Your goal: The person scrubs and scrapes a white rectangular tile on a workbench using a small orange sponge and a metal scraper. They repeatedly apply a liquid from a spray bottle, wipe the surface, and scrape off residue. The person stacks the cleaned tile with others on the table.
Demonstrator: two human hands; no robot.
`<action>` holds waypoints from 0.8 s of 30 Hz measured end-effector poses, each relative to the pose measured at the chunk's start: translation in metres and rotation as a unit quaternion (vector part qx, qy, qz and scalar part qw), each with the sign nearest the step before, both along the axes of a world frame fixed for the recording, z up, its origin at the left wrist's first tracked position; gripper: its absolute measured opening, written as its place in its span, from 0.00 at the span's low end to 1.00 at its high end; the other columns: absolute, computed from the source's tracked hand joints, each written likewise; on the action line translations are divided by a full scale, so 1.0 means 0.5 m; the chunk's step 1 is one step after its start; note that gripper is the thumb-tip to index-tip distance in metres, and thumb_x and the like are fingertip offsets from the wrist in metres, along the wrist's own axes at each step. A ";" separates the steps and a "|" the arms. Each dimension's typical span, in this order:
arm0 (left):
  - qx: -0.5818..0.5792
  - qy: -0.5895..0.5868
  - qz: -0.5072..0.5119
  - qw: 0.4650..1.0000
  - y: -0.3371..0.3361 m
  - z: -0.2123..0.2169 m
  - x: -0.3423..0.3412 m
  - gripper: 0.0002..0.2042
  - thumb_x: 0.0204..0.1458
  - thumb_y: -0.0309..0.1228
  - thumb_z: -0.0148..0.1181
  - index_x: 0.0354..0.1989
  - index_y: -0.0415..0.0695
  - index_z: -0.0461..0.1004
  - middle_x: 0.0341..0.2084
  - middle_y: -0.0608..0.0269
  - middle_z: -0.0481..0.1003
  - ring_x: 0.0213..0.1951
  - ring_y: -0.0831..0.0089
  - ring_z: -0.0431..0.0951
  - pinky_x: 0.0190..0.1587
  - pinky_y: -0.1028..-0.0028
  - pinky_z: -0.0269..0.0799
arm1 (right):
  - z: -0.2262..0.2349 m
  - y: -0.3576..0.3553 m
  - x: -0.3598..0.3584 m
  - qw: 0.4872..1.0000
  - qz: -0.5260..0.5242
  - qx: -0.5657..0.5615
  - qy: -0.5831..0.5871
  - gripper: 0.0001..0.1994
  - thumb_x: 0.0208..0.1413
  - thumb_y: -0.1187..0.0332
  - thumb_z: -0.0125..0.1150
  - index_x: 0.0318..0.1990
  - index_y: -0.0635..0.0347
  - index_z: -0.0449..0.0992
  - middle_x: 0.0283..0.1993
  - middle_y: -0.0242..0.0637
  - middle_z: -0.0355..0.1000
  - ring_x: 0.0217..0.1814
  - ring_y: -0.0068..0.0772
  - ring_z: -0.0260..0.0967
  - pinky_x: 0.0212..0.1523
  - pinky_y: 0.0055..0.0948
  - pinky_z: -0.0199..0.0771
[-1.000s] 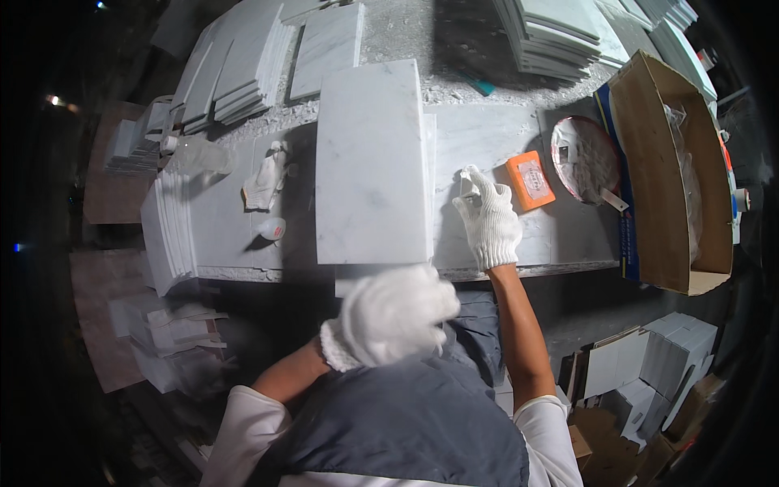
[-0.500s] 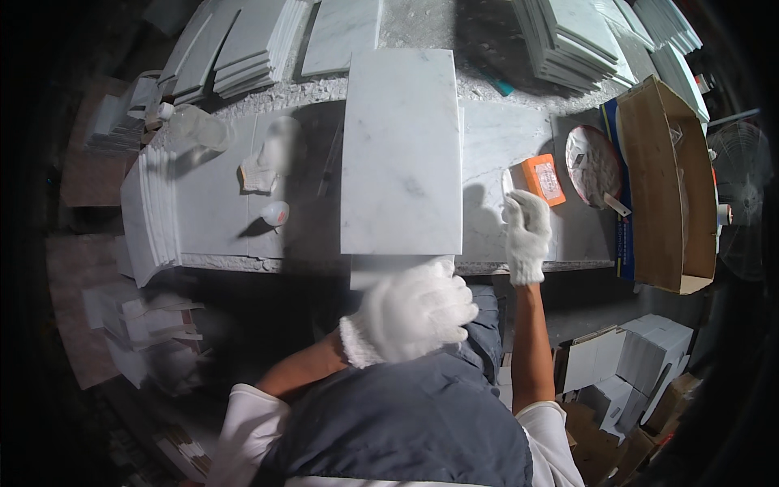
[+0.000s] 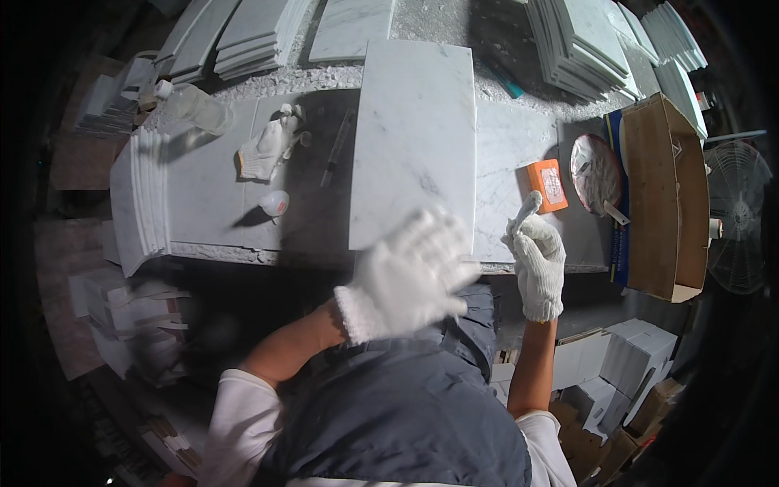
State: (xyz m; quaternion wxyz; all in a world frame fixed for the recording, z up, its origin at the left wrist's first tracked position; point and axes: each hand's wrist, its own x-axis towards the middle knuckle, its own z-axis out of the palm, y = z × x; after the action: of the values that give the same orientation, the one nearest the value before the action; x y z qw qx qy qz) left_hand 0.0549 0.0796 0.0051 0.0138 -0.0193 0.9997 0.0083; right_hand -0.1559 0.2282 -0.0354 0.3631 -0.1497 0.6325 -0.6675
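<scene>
White rectangular slab (image 3: 412, 138) shows faint grey streaks.

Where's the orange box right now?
In the head view, the orange box sits right of the large pale slab, beyond the gloved right hand and just left of the round container.

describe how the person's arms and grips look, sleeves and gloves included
The left grip and right grip each wear a white knitted glove with a cuff at the wrist; the left one is blurred. The forearms are bare below short white sleeves. No cables or markings show.
</scene>
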 end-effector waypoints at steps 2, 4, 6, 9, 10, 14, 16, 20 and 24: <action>0.135 0.013 -0.085 0.987 0.001 0.003 0.010 0.29 0.67 0.51 0.38 0.72 0.52 0.59 0.73 0.59 0.56 0.74 0.55 0.56 0.75 0.50 0.47 | 0.004 -0.005 -0.008 0.999 0.028 -0.025 0.009 0.07 0.63 0.69 0.64 0.43 0.62 0.78 0.46 0.40 0.77 0.49 0.31 0.75 0.54 0.36 0.78; 0.365 0.090 -0.081 0.923 -0.007 0.007 0.017 0.24 0.65 0.47 0.47 0.66 0.51 0.69 0.67 0.58 0.66 0.71 0.57 0.62 0.74 0.51 0.51 | 0.000 -0.009 -0.021 0.998 0.033 -0.046 -0.017 0.07 0.63 0.68 0.64 0.42 0.62 0.78 0.44 0.39 0.77 0.46 0.29 0.74 0.51 0.34 0.77; 0.333 0.142 -0.006 0.932 -0.018 0.009 0.014 0.23 0.64 0.47 0.49 0.63 0.50 0.73 0.65 0.57 0.69 0.70 0.58 0.62 0.74 0.52 0.52 | -0.005 -0.013 -0.032 0.997 0.042 -0.061 -0.034 0.07 0.64 0.67 0.64 0.40 0.61 0.78 0.42 0.38 0.76 0.44 0.27 0.73 0.48 0.33 0.77; 0.133 0.130 0.162 0.969 -0.030 0.011 -0.004 0.27 0.66 0.53 0.43 0.66 0.51 0.71 0.69 0.56 0.65 0.74 0.59 0.57 0.76 0.51 0.48 | -0.009 -0.026 -0.039 0.998 0.038 -0.034 -0.028 0.06 0.64 0.68 0.64 0.39 0.61 0.78 0.41 0.36 0.76 0.41 0.25 0.72 0.44 0.30 0.76; 0.160 0.123 0.131 0.971 -0.028 0.014 -0.008 0.27 0.65 0.54 0.45 0.65 0.51 0.72 0.68 0.56 0.66 0.74 0.59 0.57 0.76 0.52 0.48 | -0.007 -0.032 -0.037 0.999 0.027 -0.022 -0.015 0.06 0.64 0.68 0.64 0.39 0.61 0.78 0.40 0.36 0.76 0.41 0.25 0.72 0.44 0.30 0.76; 0.281 0.105 0.032 0.953 -0.013 0.034 -0.016 0.25 0.64 0.54 0.50 0.60 0.52 0.77 0.65 0.57 0.71 0.72 0.57 0.62 0.75 0.55 0.51 | 0.022 -0.073 -0.030 0.998 -0.001 -0.032 0.049 0.04 0.63 0.71 0.65 0.42 0.61 0.78 0.39 0.34 0.76 0.38 0.23 0.73 0.42 0.28 0.77; 0.308 0.155 0.008 0.939 -0.024 0.043 -0.019 0.22 0.63 0.52 0.53 0.56 0.52 0.80 0.59 0.56 0.76 0.68 0.57 0.68 0.73 0.55 0.56 | 0.044 -0.102 -0.036 0.998 -0.003 -0.010 0.067 0.07 0.63 0.71 0.66 0.45 0.62 0.78 0.40 0.33 0.77 0.39 0.23 0.74 0.43 0.29 0.79; -0.015 0.272 0.109 0.956 -0.100 0.028 -0.061 0.21 0.56 0.46 0.59 0.54 0.50 0.79 0.59 0.58 0.74 0.65 0.61 0.68 0.73 0.56 0.53 | 0.069 -0.175 -0.046 0.990 0.021 -0.012 0.139 0.08 0.62 0.73 0.66 0.46 0.65 0.77 0.41 0.35 0.77 0.41 0.24 0.76 0.45 0.26 0.81; 0.005 0.235 0.187 0.954 -0.165 -0.007 -0.097 0.20 0.56 0.47 0.58 0.55 0.52 0.78 0.59 0.63 0.73 0.67 0.63 0.65 0.73 0.56 0.52 | 0.060 -0.266 -0.046 0.958 0.060 0.025 0.280 0.07 0.61 0.76 0.65 0.46 0.65 0.78 0.43 0.37 0.78 0.43 0.26 0.77 0.44 0.25 0.81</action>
State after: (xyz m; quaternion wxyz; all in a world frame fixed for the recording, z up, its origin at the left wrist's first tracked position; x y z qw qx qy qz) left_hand 0.0064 -0.0031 0.0016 -0.2232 -0.2033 0.9531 0.0200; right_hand -0.1787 0.0954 -0.0052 0.2141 -0.3593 0.7155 -0.5595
